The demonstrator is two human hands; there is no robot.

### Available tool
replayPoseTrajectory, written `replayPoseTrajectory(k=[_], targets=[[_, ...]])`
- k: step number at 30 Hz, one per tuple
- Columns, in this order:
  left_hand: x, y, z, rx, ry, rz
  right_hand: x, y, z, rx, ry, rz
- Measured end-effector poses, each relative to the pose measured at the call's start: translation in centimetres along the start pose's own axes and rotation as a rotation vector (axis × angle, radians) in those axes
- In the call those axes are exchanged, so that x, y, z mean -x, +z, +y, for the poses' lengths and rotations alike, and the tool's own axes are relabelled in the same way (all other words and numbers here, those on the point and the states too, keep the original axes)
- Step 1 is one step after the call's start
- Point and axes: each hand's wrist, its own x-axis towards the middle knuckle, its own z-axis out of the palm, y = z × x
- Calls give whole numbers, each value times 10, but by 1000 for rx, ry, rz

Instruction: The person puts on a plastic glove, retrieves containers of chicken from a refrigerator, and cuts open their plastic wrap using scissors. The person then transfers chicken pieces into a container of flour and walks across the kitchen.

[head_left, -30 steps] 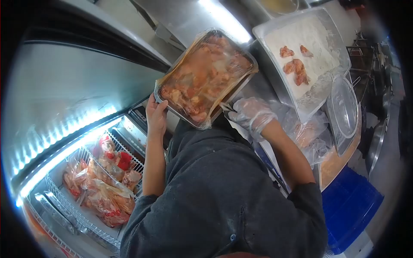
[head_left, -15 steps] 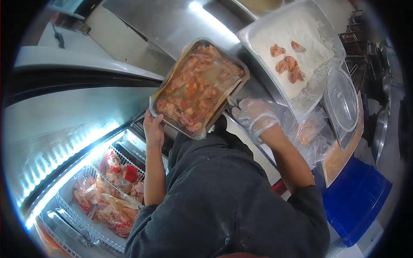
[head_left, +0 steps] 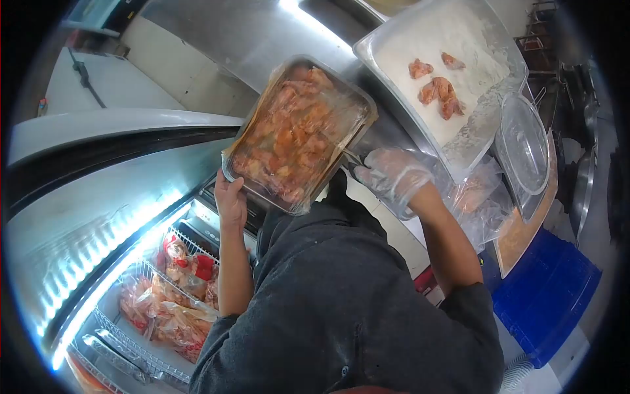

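A metal tray of marinated meat pieces [head_left: 295,134], with clear film over it, is tilted in front of my body. My bare left hand [head_left: 231,199] grips its lower left corner. My right hand [head_left: 394,172], in a clear plastic glove, is closed on the dark handle of a metal utensil [head_left: 351,157] at the tray's right edge; the utensil's far end is hidden. Beyond my right hand, a large tub of white flour [head_left: 436,49] holds several meat pieces [head_left: 443,97].
An open chest freezer [head_left: 118,308] with bagged meat [head_left: 170,302] in wire baskets lies at lower left, its lit lid [head_left: 105,197] raised. At right are a clear oval lid [head_left: 524,144], plastic bags [head_left: 476,197], a board [head_left: 525,230] and a blue bin [head_left: 548,295].
The tray and my left hand have shifted slightly left in view. My right hand has moved slightly right, and more of the utensil's handle shows.
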Motion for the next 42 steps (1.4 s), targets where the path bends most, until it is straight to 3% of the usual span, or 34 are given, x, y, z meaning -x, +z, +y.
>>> replayPoseTrajectory(k=[5,7,11,20,23,25,31,35,42], targets=[[-1,1,1,8,-3,-9,-8,2,1,-68,114,-8],[-2,-1,-1,22,-23,-4,-1,-5,-11,-74,16,196],[-4,-6,-4,-7,-14,24,-22,20,7,-236,101,233],[-6,-10,-4,-2,-18,-3,-57,39,16,-239,-94,171],[-4,-7,3,-42,-15,1,-45,23,5,-115,-173,149],[-5,-3,6,-85,12,14,-27,4,-13,-90,122,171],[-13,-7,15,-175,5,-18,-38,19,-8,-45,160,356],[-13,-5,18,-233,41,-19,-52,9,-16,-83,214,332],[-10,2,18,-220,34,4,-53,-5,10,56,23,187]])
